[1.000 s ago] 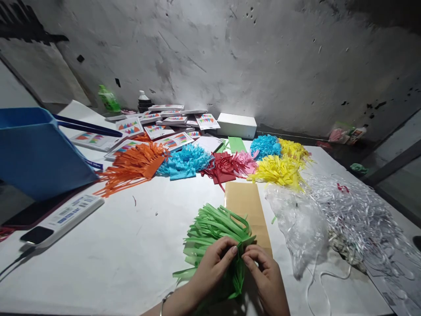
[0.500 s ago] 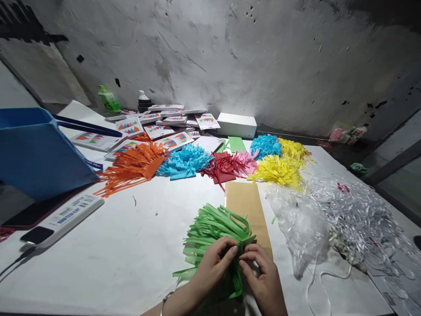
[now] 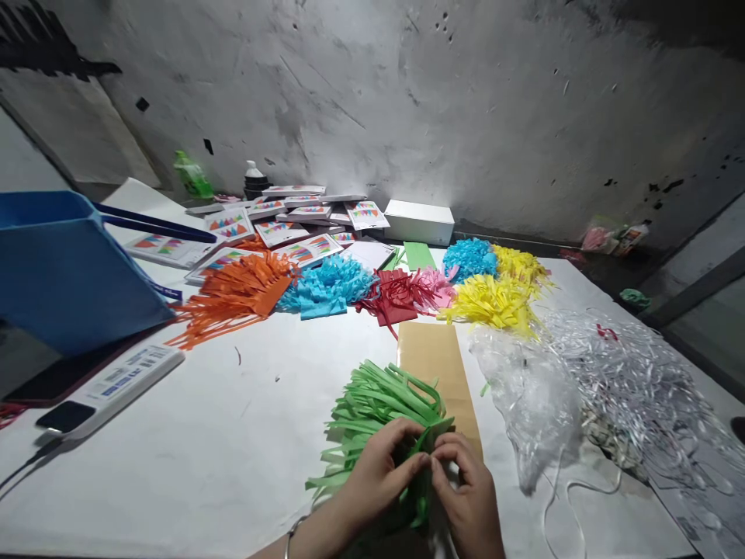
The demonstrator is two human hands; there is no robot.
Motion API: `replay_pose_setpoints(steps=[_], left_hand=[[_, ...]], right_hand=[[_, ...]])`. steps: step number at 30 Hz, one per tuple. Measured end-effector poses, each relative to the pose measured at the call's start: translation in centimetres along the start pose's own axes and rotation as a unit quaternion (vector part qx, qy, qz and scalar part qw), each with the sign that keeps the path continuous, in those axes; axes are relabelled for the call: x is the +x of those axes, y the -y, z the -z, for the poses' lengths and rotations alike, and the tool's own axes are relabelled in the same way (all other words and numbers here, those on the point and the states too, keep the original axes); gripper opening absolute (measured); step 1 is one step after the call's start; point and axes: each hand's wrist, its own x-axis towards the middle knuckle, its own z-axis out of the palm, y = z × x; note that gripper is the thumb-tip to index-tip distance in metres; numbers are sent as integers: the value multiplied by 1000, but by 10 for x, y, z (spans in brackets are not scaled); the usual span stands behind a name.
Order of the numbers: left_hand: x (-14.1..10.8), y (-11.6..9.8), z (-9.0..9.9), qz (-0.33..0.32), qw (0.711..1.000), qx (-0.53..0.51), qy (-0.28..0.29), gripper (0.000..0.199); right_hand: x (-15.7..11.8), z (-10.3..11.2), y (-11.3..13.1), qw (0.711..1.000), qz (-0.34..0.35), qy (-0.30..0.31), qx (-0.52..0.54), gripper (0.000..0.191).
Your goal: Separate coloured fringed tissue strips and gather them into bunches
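Note:
A bundle of green fringed tissue paper (image 3: 372, 411) lies at the front middle of the table, its cut strips fanning to the left. My left hand (image 3: 387, 470) is closed on the bundle's uncut edge, thumb and fingers pinching it. Beside it, my right hand (image 3: 466, 489) pinches at the same edge, its fingertips nearly meeting those of the left. Something whitish and thin hangs below my right fingers, too blurred to name. Under and behind the bundle is a tan board strip (image 3: 434, 353).
Fringed paper bundles in orange (image 3: 244, 291), blue (image 3: 329, 283), red (image 3: 399, 295) and yellow (image 3: 494, 303) line the back. Behind them are printed packets (image 3: 299, 211) and a white box (image 3: 419, 223). White string (image 3: 628, 380) heaps at right; a blue bin (image 3: 75, 272) and power bank (image 3: 113, 388) stand left.
The fingertips of both hands have drawn closer together at the green paper's edge. My left thumb has shifted slightly right and down. The bundle stays in nearly the same place.

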Motion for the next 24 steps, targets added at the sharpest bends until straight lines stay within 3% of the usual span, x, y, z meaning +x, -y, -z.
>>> replay_pose_setpoints(steps=[4,6,10,14,17,20,22,24], left_hand=[[2,-7,4,-16,999,38,-14,13],[2,-9,3,-44,997,67,-23,14],[-1,-11,-1,-123,984,127,-25,18],[-3,-7,-2,-201,956,209,-37,21],[-1,-6,7,-231,938,254,-51,25],[3,-8,18,-233,933,270,-48,24],[4,-10,20,-234,934,267,-44,22],[5,-9,16,-238,934,263,-49,21]], right_hand=[[-4,1,-4,988,74,-97,-93,14],[-7,-4,-3,983,86,-102,-125,7],[-10,-16,2,956,113,-97,-254,40],[1,-11,6,920,150,-94,-351,29],[14,7,11,943,138,-89,-290,28],[16,17,17,981,85,-29,-171,24],[11,11,18,988,49,-25,-144,19],[2,-2,15,982,34,-51,-178,28]])
